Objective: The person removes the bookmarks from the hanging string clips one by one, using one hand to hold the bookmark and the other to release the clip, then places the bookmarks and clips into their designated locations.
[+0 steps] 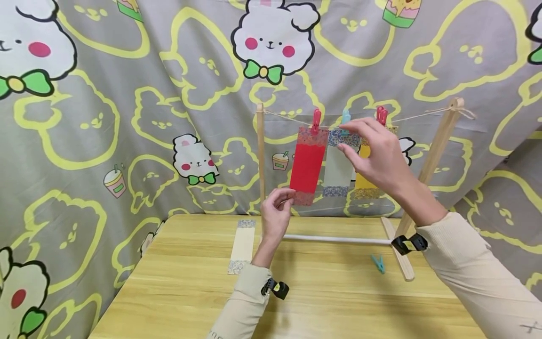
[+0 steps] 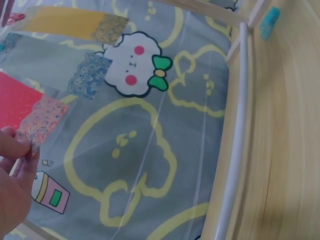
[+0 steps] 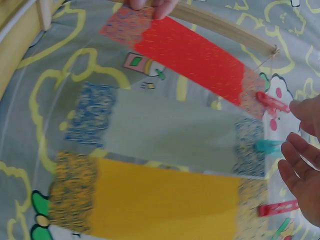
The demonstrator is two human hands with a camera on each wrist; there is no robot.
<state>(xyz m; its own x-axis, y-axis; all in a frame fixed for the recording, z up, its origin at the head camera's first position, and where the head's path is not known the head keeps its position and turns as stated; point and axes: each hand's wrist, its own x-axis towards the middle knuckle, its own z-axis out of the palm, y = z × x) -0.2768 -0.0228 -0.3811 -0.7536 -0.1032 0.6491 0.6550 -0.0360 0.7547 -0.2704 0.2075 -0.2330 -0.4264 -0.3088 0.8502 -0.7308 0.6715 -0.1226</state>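
A red paper strip with patterned ends hangs tilted from a string under a red clothespin. My left hand pinches its lower edge between thumb and fingers, seen also in the left wrist view. Beside it hang a pale strip with blue patterned ends, clipped by a light blue clothespin, and a yellow strip, held by another red clothespin. My right hand is raised in front of the pale and yellow strips, thumb and fingers spread apart, with nothing between them.
Two wooden posts carry the string, joined low down by a white rod. On the wooden table lie a cream strip with patterned ends at left and a teal clothespin at right. A patterned curtain hangs behind.
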